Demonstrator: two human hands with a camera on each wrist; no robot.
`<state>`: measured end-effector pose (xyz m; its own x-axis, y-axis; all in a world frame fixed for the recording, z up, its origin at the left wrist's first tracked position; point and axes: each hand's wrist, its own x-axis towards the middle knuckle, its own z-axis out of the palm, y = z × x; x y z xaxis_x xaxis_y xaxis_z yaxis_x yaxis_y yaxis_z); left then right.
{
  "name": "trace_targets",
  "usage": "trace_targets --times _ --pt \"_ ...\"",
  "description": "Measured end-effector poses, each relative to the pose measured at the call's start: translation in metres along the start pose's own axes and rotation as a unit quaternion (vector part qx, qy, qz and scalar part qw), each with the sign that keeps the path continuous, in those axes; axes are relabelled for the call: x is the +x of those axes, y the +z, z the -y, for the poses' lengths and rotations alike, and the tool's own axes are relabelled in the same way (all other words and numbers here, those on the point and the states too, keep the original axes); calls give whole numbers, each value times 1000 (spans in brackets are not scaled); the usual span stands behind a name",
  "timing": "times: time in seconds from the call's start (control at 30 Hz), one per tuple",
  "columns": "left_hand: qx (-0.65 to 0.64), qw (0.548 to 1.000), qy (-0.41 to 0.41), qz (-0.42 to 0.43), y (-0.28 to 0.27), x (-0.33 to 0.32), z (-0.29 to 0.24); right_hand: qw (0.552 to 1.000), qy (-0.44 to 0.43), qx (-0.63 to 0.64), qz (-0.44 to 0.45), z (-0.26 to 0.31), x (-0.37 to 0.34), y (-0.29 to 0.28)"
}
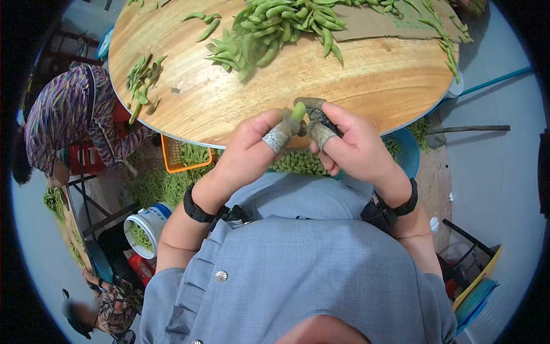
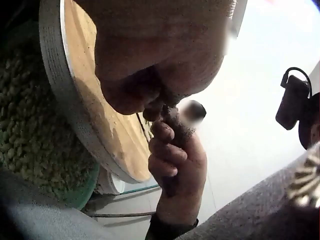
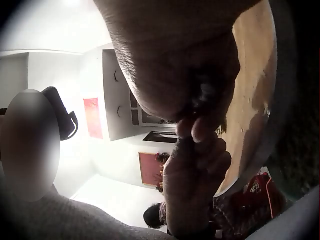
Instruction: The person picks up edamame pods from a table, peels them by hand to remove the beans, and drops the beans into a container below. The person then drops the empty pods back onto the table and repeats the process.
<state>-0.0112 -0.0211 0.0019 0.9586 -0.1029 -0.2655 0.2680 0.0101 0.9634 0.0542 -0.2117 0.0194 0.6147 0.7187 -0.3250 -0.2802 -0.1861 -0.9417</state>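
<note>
Over the table's near edge, a green soybean pod (image 1: 298, 111) stands between the two hands in the head view. My left hand (image 1: 247, 142) pinches it between thumb and fingers, the thumb wrapped in grey tape. The right hand (image 1: 354, 135) meets it from the other side, its covered index finger curled at the pod's tip and its taped thumb lower down. Fingers of both hands hide the pod's lower end. In the left wrist view the fingertips of the right hand (image 2: 180, 160) press up against the left. Below the hands, shelled beans (image 1: 301, 162) fill a green basin (image 1: 408, 153).
A pile of pods (image 1: 269, 34) lies on the round wooden table (image 1: 355, 74), partly beside flat cardboard (image 1: 378, 23). Wilted pods (image 1: 143, 80) sit at its left. An orange crate (image 1: 172, 157) and a white bucket (image 1: 150, 221) stand lower left. Two other people work at the left.
</note>
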Motion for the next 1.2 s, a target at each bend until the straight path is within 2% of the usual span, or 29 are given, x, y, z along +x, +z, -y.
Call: trace_targets --times 0.03,0.1,0.13,0.17,0.2,0.23,0.3,0.33,0.37,0.4,0.43,0.47,0.5,0.53,0.63,0.67,0.7,0.73,0.77,0.8,0.83,0.87,1.03,1.1,1.2 --pt "0 1000 -1 0 1 1 1 1000 0 1 0 -1 1 -1" --pt "124 985 114 -36 3 2 5 999 2 45 15 -5 2 -3" --pt "124 985 113 -36 2 2 5 999 2 46 14 -5 3 -4" --pt "281 938 192 -63 1 2 6 995 24 88 26 -5 6 -6" --pt "428 860 265 -88 1 1 6 990 46 130 38 -5 6 -7" --pt "428 860 265 -88 0 2 8 990 47 131 37 -7 7 -6" --pt "490 818 288 -90 -1 3 14 986 43 161 28 -11 10 -2" --pt "489 819 287 -89 -1 3 13 985 44 162 28 -11 9 -1" --pt "319 929 179 -51 -1 2 11 974 66 216 37 -12 8 0" --pt "132 989 60 -11 -2 1 11 958 89 269 46 -12 7 1" --pt "130 990 57 -10 -5 1 14 957 92 270 45 -12 5 0" --pt "-183 979 -39 76 -11 2 18 941 103 315 68 -11 4 -1" --pt "-475 857 -131 153 -14 3 20 922 113 359 89 -11 2 -2" --pt "-476 856 -132 153 -14 4 19 922 113 360 88 -11 3 -4" --pt "-320 934 -106 119 -13 4 18 901 129 400 111 -11 4 -5" --pt "-320 934 -106 119 -11 4 19 930 123 339 76 -8 4 -3" --pt "-92 994 -12 59 -9 4 19 954 116 275 41 -5 4 0" --pt "143 986 82 -5 -7 4 19 953 116 276 44 -4 4 3" --pt "145 986 81 -6 -6 3 16 975 98 201 16 -3 3 7" --pt "302 931 193 -66 -4 3 12 989 78 124 -13 -2 2 10" --pt "445 836 297 -122 -3 4 8 989 77 127 -13 -1 2 11" --pt "468 820 302 -132 1 2 8 991 63 120 -22 0 2 12" --pt "466 817 307 -146 9 7 15 990 40 123 -52 -7 1 15" --pt "466 820 301 -144 9 8 17 979 51 191 -46 -10 -1 14" --pt "502 802 298 -127 8 10 17 972 62 223 -40 -12 -6 14"
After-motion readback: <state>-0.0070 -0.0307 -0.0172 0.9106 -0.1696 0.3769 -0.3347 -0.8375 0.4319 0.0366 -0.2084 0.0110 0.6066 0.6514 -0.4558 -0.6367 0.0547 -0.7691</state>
